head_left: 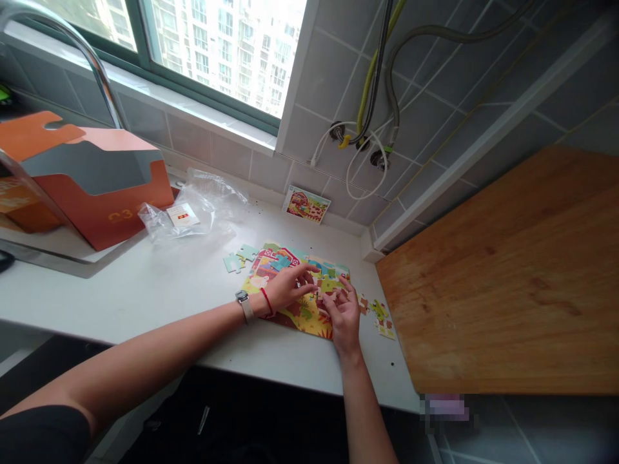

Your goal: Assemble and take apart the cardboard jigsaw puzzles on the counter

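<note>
The left hand [289, 288] and right hand [344, 317] are close together but not touching, both resting over a partly assembled jigsaw puzzle [304, 314]. The puzzle is brightly coloured, with a red barn and yellow ground, and lies flat on a white countertop [145, 293] directly beneath the palms. The left hand reaches in from the left, its fingers curled down onto the puzzle's middle. The right hand comes up from the near edge of the counter, with its fingers bent over the puzzle's right side. Whether either hand is pinching a piece cannot be told, because the fingers cover that spot. A watch [244, 306] and a red string bracelet [267, 301] circle the left wrist.

Just left of the left fingertips, teal loose puzzle pieces [235, 261] lie beside the puzzle's edge. More loose pieces [380, 317] sit just right of the right hand. Ahead of the hands, a small picture card [306, 204] leans against the grey tile wall [329, 71]. Farther left of the left hand lie a clear plastic bag [193, 209] and an orange cardboard box [101, 187]. A wooden cutting board [498, 277] lies well to the right of the right hand, and a chrome faucet [99, 61] rises beyond the box.
</note>
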A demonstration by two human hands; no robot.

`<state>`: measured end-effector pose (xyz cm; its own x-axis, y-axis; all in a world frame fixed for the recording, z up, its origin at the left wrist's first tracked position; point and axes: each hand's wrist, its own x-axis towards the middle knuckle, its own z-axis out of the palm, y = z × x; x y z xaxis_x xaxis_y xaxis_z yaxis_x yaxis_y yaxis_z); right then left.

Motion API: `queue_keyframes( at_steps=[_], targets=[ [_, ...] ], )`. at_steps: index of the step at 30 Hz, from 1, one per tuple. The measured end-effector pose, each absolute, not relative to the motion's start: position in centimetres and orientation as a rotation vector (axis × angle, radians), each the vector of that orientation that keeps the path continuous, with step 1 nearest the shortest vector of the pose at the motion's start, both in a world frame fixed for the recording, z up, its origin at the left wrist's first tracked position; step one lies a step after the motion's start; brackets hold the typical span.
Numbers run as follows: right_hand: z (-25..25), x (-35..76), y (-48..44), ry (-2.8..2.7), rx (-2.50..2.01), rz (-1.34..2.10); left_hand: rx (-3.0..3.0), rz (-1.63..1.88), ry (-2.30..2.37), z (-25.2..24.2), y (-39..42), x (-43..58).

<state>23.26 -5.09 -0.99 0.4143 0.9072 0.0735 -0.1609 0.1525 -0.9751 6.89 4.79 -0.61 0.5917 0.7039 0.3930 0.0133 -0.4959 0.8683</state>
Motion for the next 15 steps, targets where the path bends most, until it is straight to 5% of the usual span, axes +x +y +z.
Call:
queue_keyframes(
  at_steps=[15],
  targets=[
    [-1.3, 24.9, -4.5, -0.629, -1.117, 0.654, 2.165, 0.946, 0.57, -1.5, 4.8, 7.0]
  ],
)
